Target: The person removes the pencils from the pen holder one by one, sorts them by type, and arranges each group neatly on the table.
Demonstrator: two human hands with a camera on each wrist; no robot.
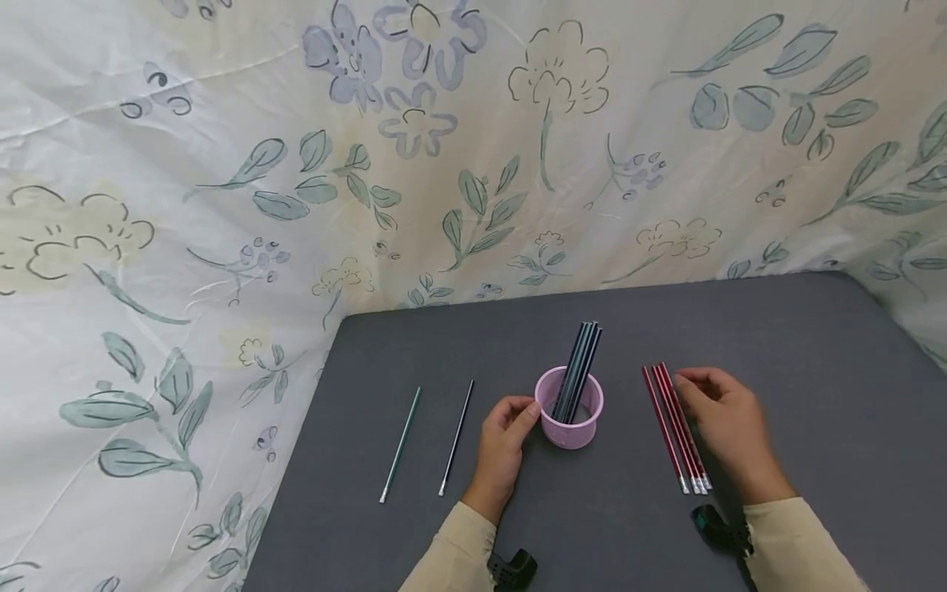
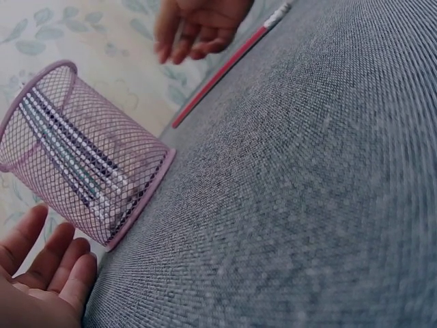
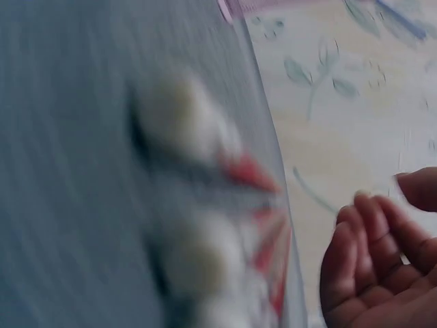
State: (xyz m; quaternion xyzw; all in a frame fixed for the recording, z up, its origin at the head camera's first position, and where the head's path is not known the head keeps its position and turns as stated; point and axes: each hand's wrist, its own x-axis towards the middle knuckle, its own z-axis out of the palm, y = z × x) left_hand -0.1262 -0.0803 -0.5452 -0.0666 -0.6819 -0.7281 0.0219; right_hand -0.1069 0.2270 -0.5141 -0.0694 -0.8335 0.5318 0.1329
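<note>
A pink mesh cup (image 1: 569, 438) holds a bundle of dark pencils (image 1: 579, 370), leaning to the right in the head view. At the cup's left side is my left hand (image 1: 503, 448), thumb and fingertips by the rim; the left wrist view shows its fingers (image 2: 58, 256) loosely bent beside the mesh wall. Several red pencils (image 1: 675, 427) lie side by side right of the cup. My right hand (image 1: 728, 427) is at their far ends, fingers relaxed, and I cannot tell whether it touches them. Blurred white eraser ends (image 3: 198, 263) fill the right wrist view's middle.
On the left of the grey table (image 1: 607, 526) lie a green pencil (image 1: 400, 445) and a dark blue pencil (image 1: 455, 440), apart from each other. Behind the table hangs a floral cloth (image 1: 444, 205). Black wrist devices (image 1: 514, 569) sit below both hands.
</note>
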